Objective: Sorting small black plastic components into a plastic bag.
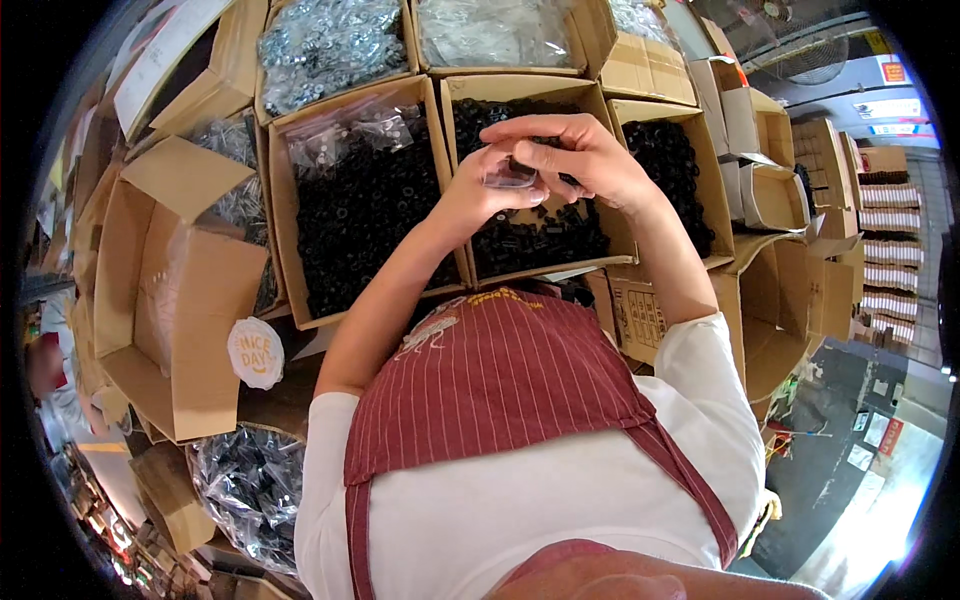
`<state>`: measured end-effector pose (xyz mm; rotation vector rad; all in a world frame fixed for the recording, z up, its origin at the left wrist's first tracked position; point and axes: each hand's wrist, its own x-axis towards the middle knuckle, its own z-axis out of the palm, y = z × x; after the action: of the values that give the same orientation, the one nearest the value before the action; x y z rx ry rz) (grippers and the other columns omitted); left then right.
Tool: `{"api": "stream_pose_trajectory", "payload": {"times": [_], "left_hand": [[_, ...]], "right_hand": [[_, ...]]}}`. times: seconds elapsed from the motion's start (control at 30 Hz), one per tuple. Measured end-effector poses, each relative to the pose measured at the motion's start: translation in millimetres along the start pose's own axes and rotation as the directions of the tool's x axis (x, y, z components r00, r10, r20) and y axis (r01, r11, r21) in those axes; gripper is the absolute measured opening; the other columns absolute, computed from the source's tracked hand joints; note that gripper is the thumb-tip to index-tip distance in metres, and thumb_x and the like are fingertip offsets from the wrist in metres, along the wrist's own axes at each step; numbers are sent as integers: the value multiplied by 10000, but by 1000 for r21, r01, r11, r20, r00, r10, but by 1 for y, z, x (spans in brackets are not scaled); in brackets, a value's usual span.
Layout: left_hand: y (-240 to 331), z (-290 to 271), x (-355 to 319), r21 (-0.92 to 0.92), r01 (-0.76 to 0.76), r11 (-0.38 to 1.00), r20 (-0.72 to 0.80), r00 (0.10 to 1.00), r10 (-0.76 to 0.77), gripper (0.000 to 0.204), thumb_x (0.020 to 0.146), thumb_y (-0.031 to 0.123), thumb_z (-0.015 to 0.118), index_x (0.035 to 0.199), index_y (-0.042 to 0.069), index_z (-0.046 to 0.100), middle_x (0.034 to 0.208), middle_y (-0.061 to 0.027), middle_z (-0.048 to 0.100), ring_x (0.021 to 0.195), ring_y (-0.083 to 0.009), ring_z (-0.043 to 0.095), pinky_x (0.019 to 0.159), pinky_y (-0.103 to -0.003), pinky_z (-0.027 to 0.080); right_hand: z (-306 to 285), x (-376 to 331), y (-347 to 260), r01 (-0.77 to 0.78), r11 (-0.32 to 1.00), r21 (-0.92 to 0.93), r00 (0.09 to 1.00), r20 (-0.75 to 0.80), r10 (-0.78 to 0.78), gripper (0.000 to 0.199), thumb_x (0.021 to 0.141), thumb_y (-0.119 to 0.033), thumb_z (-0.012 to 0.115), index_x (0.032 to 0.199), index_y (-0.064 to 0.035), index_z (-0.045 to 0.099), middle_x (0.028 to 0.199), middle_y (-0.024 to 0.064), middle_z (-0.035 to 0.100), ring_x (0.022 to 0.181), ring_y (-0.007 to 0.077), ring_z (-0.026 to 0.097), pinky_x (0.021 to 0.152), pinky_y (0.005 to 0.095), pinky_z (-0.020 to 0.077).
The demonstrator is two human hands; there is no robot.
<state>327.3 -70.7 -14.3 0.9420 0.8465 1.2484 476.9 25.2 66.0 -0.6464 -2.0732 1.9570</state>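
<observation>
My left hand (474, 188) is closed around a small clear plastic bag (512, 176) with something dark showing through it. My right hand (588, 160) meets it from the right, fingers curled over the bag's top; what they pinch is hidden. Both hands are above a cardboard box (560, 262) of small black parts (530, 240), where a patch of bare cardboard shows. To the left, another box (375, 297) holds black ring-shaped parts (360, 215) with clear plastic bags (350, 138) lying on top. A third box (714, 190) of black parts (664, 165) stands to the right.
Farther back, open boxes hold bagged metal parts (330, 50) and clear bags (495, 35). An open carton (220, 330) stands at left, above dark bagged parts (255, 490). More cartons (775, 320) line the right side. Stacked flat cardboard (890, 250) stands farther off.
</observation>
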Motion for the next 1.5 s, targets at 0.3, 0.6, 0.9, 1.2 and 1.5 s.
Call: {"api": "stream_pose_trajectory", "payload": {"times": [0.3,0.6,0.9,1.2,1.5], "left_hand": [[-4,-5,4,66,-96,993,25,995,94,372,802,42,748,1134,38,580,978,-50,647,921,-161,617,812,-310,501],[8,-3,1,39,-61,997,-7,998,61,318,800,40,709,1095,22,592,957,-57,640,907,-159,617,820,-290,481],[6,-29,6,-721,-71,689,-39,997,62,329,850,11,608,1163,-48,527,934,-80,604,917,-243,627,924,-414,511],[7,-34,9,-852,-10,523,35,997,75,293,887,12,604,1173,-23,547,964,-78,610,953,-229,608,974,-410,472],[3,-33,8,-792,-57,607,-81,997,-11,346,871,8,591,1205,-58,535,953,-102,573,914,-249,583,898,-430,482]], "right_hand": [[9,0,-14,48,985,-167,999,14,-46,430,1050,-368,477,1315,-63,625,832,8,690,535,33,494,515,204,440],[-6,-8,-8,61,997,37,954,-297,-47,369,1032,-309,516,1175,-7,674,910,48,704,533,49,490,490,218,409],[-47,-41,67,-74,898,-434,919,-378,-107,297,947,-185,637,1186,-12,675,1114,95,705,1023,159,649,890,306,516],[-167,-118,212,-802,240,-547,596,-755,272,657,927,-507,583,1390,-60,454,1253,294,568,1191,421,543,1003,462,457],[-147,-132,220,-541,557,-630,835,-480,269,562,938,-414,611,1352,-41,531,1328,226,573,1258,379,522,1015,448,443]]}}
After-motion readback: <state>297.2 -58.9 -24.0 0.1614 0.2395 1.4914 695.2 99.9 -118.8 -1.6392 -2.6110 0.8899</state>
